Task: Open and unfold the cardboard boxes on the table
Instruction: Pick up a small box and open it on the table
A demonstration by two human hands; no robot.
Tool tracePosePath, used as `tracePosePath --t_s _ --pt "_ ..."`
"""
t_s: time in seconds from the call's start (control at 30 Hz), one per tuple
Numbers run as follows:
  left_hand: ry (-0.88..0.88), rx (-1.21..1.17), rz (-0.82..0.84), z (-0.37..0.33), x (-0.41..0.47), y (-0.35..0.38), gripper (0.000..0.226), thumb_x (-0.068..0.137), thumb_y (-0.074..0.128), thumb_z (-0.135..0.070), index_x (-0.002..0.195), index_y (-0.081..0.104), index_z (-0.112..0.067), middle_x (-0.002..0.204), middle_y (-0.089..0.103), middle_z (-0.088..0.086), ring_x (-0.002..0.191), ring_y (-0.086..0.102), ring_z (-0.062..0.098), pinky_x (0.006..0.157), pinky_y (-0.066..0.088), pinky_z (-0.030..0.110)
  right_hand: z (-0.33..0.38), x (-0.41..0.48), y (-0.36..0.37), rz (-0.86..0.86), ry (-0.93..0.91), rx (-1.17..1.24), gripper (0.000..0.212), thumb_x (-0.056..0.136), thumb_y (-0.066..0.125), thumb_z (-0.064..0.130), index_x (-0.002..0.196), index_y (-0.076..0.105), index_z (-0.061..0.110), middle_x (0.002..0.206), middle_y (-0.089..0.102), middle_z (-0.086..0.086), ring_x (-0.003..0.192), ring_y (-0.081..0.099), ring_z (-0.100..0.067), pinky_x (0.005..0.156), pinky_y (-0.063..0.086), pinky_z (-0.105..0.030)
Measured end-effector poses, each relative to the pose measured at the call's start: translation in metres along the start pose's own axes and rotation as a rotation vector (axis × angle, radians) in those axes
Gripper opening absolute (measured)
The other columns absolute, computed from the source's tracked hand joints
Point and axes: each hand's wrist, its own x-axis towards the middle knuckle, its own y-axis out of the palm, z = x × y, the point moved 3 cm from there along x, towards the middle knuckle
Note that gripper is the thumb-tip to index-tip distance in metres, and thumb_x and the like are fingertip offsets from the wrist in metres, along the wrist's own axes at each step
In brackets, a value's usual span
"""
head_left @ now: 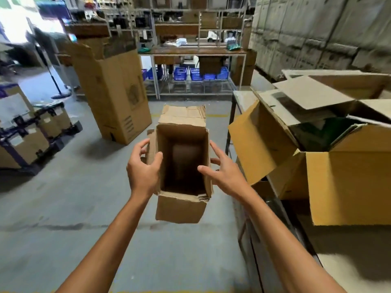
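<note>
A person's two bare arms reach forward, holding a small cardboard box (182,161) in the air above a grey concrete floor (88,208). The box's open end faces the viewer and its dark inside can be seen. One worn flap stands up at the far edge and another hangs down at the near edge.

The left hand (142,173) grips the box's left side. Its thumb is curled over the rim and its fingers wrap round a folded side flap. The right hand (224,173) is spread wide at the right side, with the thumb over the rim and the fingers straight along the outside of the wall. It touches the box rather than clasping it.

To the right, close by, a surface (243,96) carries a large box (347,172) with its flaps splayed open and dark contents inside. More flat cardboard (311,92) lies behind it.

A tall box (114,96), torn at the top, stands on the floor ahead to the left. Taped cartons (25,132) are stacked at the far left. Metal shelves (198,51) line the back of the room, with blue crates (179,72) on a low shelf.
</note>
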Motion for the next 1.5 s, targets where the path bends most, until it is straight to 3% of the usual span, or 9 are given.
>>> tracePosePath --t_s 0.13,0.33,0.47,0.67,0.93,1.2,1.3,1.43,1.5 --pt "0.144 -0.129 0.085 -0.018 0.079 0.059 0.048 0.084 0.067 -0.028 0.131 0.057 -0.019 0.120 0.061 -0.004 0.107 0.058 0.017 0.078 0.051 0.019 0.018 0.063 -0.039 -0.160 -0.089 -0.035 0.083 0.093 0.069 0.027 0.159 0.018 0.034 0.134 0.042 0.018 0.130 0.045 -0.007 0.086 0.048 -0.018" --pt "0.383 -0.273 0.240 -0.051 0.192 0.147 0.050 0.087 0.064 -0.031 0.134 0.053 -0.018 0.125 0.063 0.002 0.109 0.061 0.019 0.088 0.056 0.036 0.050 0.150 -0.092 -0.485 -0.203 -0.118 0.079 0.088 0.068 0.025 0.156 0.029 0.036 0.144 0.051 0.012 0.133 0.050 -0.013 0.104 0.050 -0.048" --pt "0.496 -0.400 0.325 -0.083 0.258 0.198 0.049 0.087 0.065 -0.029 0.132 0.054 -0.013 0.121 0.063 0.002 0.106 0.062 0.014 0.089 0.056 0.042 0.072 0.192 -0.128 -0.688 -0.240 -0.183 0.078 0.088 0.071 0.022 0.155 0.033 0.030 0.145 0.055 0.003 0.127 0.052 -0.008 0.104 0.050 -0.043" --pt "0.738 -0.565 0.430 -0.128 0.306 0.285 0.052 0.088 0.071 -0.021 0.134 0.051 -0.010 0.118 0.066 0.007 0.101 0.068 0.023 0.079 0.059 0.050 0.090 0.201 -0.182 -0.954 -0.381 -0.282 0.076 0.086 0.070 0.037 0.153 0.036 0.027 0.132 0.050 0.030 0.121 0.055 0.009 0.096 0.056 -0.034" --pt "0.943 -0.720 0.461 -0.224 0.297 0.405 0.052 0.090 0.066 -0.027 0.134 0.050 -0.007 0.123 0.062 0.013 0.104 0.066 0.030 0.078 0.059 0.051 0.096 0.185 -0.278 -1.219 -0.406 -0.545 0.074 0.090 0.070 0.032 0.153 0.037 0.014 0.137 0.062 -0.004 0.120 0.063 -0.010 0.085 0.062 -0.040" --pt "0.899 -0.872 0.842 -0.294 0.239 0.514 0.045 0.089 0.070 -0.018 0.130 0.050 -0.021 0.093 0.065 0.005 0.077 0.065 0.023 0.066 0.058 0.044 0.079 0.152 -0.359 -1.498 -0.064 -0.611 0.077 0.086 0.076 0.017 0.153 0.038 0.026 0.110 0.057 0.019 0.086 0.055 0.014 0.071 0.037 0.008" --pt "0.798 -0.858 1.029 -0.309 0.215 0.550 0.041 0.088 0.073 -0.016 0.123 0.053 -0.024 0.100 0.066 -0.004 0.089 0.065 0.008 0.074 0.058 0.028 0.069 0.143 -0.383 -1.537 0.127 -0.637 0.075 0.090 0.071 0.028 0.154 0.034 0.033 0.106 0.050 0.021 0.075 0.051 -0.002 0.060 0.040 -0.003" --pt "0.648 -0.671 1.257 -0.313 0.182 0.602 0.043 0.087 0.072 -0.024 0.126 0.054 -0.019 0.110 0.065 0.004 0.100 0.063 0.019 0.080 0.056 0.033 0.043 0.135 -0.412 -1.523 0.497 -0.671 0.073 0.087 0.066 0.042 0.153 0.035 0.033 0.140 0.056 0.004 0.122 0.054 -0.024 0.090 0.047 -0.037" --pt "0.601 -0.542 1.357 -0.309 0.164 0.627 0.041 0.088 0.071 -0.025 0.125 0.054 -0.019 0.116 0.063 0.008 0.104 0.061 0.021 0.076 0.053 0.029 0.023 0.135 -0.421 -1.487 0.720 -0.687 0.074 0.085 0.066 0.046 0.152 0.036 0.032 0.140 0.057 -0.002 0.124 0.054 -0.028 0.089 0.045 -0.037"
